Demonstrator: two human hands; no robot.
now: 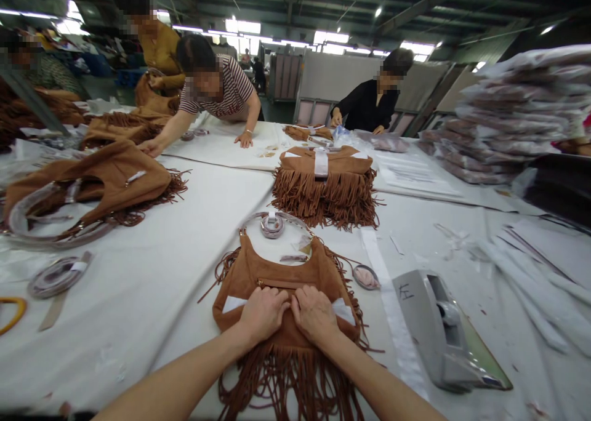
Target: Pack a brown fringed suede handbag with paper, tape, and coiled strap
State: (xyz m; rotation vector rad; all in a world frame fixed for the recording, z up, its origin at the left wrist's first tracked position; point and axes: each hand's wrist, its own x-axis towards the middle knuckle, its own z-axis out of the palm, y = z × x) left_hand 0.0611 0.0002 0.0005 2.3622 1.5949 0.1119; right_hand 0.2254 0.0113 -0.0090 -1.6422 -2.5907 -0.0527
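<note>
A brown suede handbag with long fringe lies flat on the white-covered table, its wrapped handle pointing away from me. My left hand and my right hand press close together on its front, just below the zipper. Both sets of fingers are curled and pinch the suede between them. A white strip crosses the bag and shows on either side of my hands; its middle is covered. Beyond the bag's opening rests a coiled, wrapped strap. A small ring with pinkish material sits by the right-hand fringe.
To the right stands a grey tape dispenser. Ahead are stacked fringed bags; another handbag and strap coil lie left. Plastic-wrapped packages are piled back right. Several co-workers, one in a striped shirt, work across the table.
</note>
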